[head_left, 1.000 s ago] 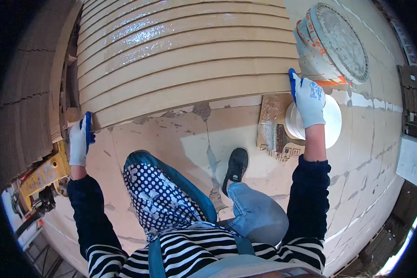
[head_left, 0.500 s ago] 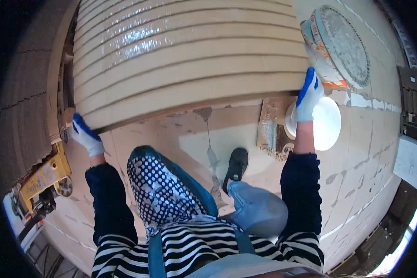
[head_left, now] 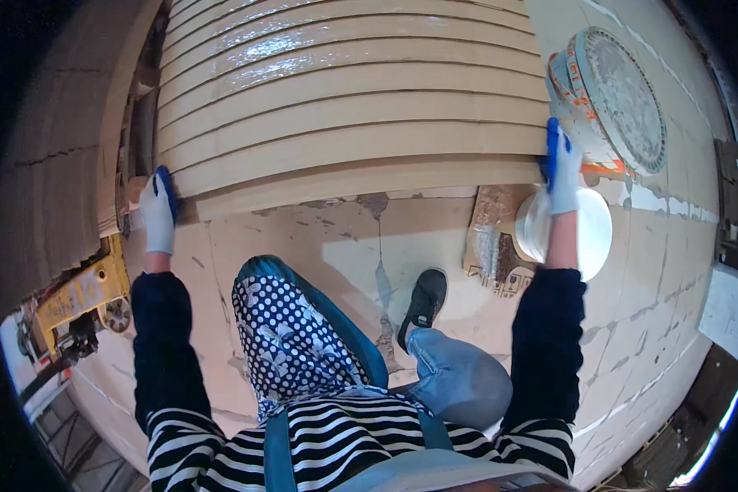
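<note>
Two gloved hands | left hand (head_left: 157, 215) grasps board (head_left: 361, 176) left end | right hand (head_left: 562, 166) grasps right end | bucket (head_left: 607, 98) beside right hand

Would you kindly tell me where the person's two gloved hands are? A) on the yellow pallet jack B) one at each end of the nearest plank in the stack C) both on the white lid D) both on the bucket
B: the left hand and right hand each grip an end of the nearest plank.
</note>
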`<act>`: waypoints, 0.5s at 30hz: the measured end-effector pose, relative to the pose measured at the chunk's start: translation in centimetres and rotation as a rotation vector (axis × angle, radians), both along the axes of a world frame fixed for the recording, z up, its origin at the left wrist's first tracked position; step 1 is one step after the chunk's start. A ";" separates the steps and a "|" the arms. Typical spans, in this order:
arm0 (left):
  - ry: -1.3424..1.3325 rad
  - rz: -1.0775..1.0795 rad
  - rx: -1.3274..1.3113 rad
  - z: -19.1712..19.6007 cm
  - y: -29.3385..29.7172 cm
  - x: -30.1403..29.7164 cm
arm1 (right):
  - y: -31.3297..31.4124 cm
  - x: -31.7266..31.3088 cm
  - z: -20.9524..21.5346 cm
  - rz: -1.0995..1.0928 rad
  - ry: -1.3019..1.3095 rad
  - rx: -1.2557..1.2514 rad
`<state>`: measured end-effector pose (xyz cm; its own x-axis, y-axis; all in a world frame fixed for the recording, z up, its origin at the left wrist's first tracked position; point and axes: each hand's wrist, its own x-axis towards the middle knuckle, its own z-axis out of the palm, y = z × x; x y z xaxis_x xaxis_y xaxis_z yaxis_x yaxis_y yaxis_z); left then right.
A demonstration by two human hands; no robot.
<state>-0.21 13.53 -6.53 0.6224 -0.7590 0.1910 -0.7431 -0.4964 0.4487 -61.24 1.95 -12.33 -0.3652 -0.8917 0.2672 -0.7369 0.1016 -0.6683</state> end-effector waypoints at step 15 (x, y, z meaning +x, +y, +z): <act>0.021 0.064 -0.056 -2.9 -6.2 1.3 | -4.9 6.3 2.1 -0.065 0.308 0.051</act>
<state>1.12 7.34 -9.46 0.6736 -0.7061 0.2184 -0.7009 -0.5165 0.4919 -54.93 -2.94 -10.26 -0.3309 -0.8844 0.3292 -0.8946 0.1829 -0.4078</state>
